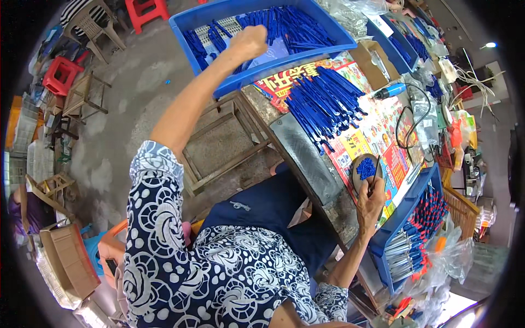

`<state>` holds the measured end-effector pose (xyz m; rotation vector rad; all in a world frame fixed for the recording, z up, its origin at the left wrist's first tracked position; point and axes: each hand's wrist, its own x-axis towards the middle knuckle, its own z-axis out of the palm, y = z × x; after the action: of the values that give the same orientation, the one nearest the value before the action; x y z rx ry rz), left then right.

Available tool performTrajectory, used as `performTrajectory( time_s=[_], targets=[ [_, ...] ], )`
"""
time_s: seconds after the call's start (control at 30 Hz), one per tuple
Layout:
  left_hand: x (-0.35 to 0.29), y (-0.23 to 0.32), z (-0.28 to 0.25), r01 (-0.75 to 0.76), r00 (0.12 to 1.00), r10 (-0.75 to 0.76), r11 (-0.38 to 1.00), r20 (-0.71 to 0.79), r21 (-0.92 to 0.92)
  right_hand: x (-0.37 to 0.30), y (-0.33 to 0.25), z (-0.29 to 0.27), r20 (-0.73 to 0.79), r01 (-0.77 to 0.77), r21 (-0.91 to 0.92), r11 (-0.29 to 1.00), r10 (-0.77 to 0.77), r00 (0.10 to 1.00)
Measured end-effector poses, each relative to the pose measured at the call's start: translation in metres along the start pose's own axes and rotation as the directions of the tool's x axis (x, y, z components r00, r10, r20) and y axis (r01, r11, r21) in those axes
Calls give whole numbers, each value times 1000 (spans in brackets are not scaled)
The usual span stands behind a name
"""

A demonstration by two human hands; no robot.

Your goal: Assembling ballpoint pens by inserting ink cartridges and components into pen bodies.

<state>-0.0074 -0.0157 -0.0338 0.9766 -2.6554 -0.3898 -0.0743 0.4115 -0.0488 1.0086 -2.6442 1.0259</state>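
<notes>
My left hand point(249, 42) is closed in a fist over the large blue bin point(262, 66); whatever its fingers hold, if anything, is hidden. Slim blue pen-like sticks point(298, 27) lie in that bin. On the table, more of these blue sticks point(328, 101) are spread in a fanned heap. My right hand point(371, 202) pinches a thin dark stick-like tool point(377, 165), pointing up beside a small round dish point(358, 183). Tiny blue pieces point(366, 168) are piled in the dish.
A blue tray point(389, 240) with silver, red and blue sticks stands right of my right hand. A blue corded tool point(390, 91) lies beyond the heap, near a cardboard box point(369, 61). A wooden stool frame point(219, 145) stands left of the table. Red stools point(61, 75) are farther left.
</notes>
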Motion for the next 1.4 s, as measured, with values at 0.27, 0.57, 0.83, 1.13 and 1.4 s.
performTrajectory(
  time_s=[0.27,0.57,0.83,1.13,1.4],
  targets=[
    [-13,-3,6,117,970,-128,991,205,65,-10,-6,-1,-3,-14,-49,999,14,1000],
    [-7,-22,20,81,988,-96,990,-122,-119,-18,-11,-3,-22,-76,80,994,78,997],
    [-44,46,-30,-328,908,19,655,-420,-681,-9,-20,0,71,-260,335,906,251,965],
    [-167,151,15,373,883,331,-69,331,-925,4,-47,6,250,-406,613,678,321,914],
    [-211,173,59,525,807,374,-103,456,-845,-3,-42,10,321,-444,640,628,307,896]
  ],
)
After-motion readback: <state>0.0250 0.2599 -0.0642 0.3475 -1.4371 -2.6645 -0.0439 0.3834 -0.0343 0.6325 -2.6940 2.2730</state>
